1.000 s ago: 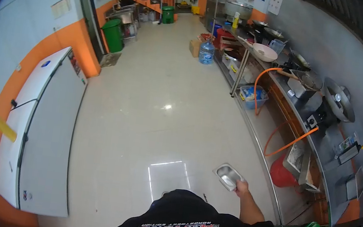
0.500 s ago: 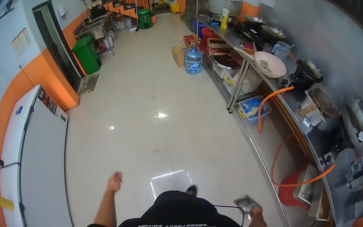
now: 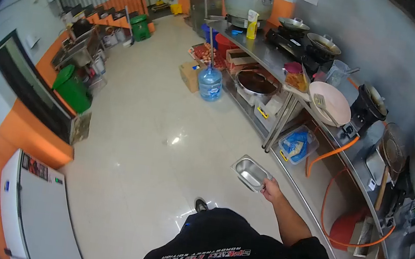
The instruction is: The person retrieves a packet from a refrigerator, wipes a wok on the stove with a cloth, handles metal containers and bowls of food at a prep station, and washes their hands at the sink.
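Note:
My right hand (image 3: 272, 190) grips the near right end of a small rectangular stainless steel food pan (image 3: 251, 172). The pan is held out over the tiled floor, its open side up, and I see nothing in it. To the right of the pan runs a long steel worktable (image 3: 267, 62), apart from it. My left hand is out of the frame. Below the pan, to the left, one shoe (image 3: 201, 204) shows in front of my black shirt.
On the worktable stand a large pot (image 3: 247, 5), a pink bowl (image 3: 330, 105) with a spatula, and gas burners. An orange hose (image 3: 332, 156) hangs at its front. A water jug (image 3: 209, 83) and cardboard box (image 3: 190, 75) sit on the floor. A white chest freezer (image 3: 47, 213) stands left.
My right hand has swung forward and up with the pan. My left hand has dropped out of view. The worktable appears closer as I move forward.

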Tool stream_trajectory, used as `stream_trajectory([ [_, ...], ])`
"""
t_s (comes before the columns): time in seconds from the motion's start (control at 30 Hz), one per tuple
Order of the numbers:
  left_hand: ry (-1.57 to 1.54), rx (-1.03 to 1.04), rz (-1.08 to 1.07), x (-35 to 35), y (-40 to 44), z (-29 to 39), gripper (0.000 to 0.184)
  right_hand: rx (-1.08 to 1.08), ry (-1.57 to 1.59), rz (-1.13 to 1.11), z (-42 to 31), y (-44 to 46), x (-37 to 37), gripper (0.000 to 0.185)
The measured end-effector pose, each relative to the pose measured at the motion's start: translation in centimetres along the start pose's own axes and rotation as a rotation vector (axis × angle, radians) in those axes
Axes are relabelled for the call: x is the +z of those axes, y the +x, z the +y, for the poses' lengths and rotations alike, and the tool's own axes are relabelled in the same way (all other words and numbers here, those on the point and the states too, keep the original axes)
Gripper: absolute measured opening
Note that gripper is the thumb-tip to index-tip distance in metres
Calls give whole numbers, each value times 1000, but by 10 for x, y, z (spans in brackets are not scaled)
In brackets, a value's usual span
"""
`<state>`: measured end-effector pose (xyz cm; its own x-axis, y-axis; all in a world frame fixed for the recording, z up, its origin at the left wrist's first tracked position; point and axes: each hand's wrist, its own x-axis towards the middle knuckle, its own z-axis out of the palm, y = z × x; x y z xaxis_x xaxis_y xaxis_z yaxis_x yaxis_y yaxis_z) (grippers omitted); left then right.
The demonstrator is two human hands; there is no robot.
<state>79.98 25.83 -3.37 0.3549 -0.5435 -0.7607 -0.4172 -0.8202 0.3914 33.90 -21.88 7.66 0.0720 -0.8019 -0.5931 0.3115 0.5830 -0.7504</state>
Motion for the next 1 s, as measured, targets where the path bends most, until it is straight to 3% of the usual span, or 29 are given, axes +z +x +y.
stream_trajectory([
  [0.13,199,100,157,-126,138,83,32,-13,204,21,-55,46,75,23],
  [0.23,438,255,586,-247,272,197,33,-83,153,36,-91,93,99,15],
  [0.27,332,232,437,-300,304,263,54,-117,146,21,-112,95,111,13],
  [0.37,-270,804,353,-392,362,453,26,-189,248,150,-145,148,127,13],
  [0.43,-231,865,383,-418,355,577,23,-210,303,160,-187,168,147,15],
  [0.53,-225,838,301,-417,395,678,24,-256,391,247,-231,230,165,19],
  [0.57,-144,891,227,-413,420,691,37,-330,373,229,-243,258,169,21],
  [0.6,-141,902,128,-404,442,698,38,-401,351,214,-255,282,171,23],
  [0.67,-100,834,-118,-384,498,683,28,-446,350,264,-292,320,190,25],
  [0.73,-181,401,-333,-355,504,677,28,-493,338,318,-328,350,205,28],
  [0.83,153,600,-312,-327,562,624,23,-595,308,380,-387,395,232,28],
  [0.93,388,369,-352,-347,566,650,22,-576,249,460,-433,454,241,29],
  [1.0,435,348,-376,-367,591,686,22,-622,305,531,-458,502,242,30],
])
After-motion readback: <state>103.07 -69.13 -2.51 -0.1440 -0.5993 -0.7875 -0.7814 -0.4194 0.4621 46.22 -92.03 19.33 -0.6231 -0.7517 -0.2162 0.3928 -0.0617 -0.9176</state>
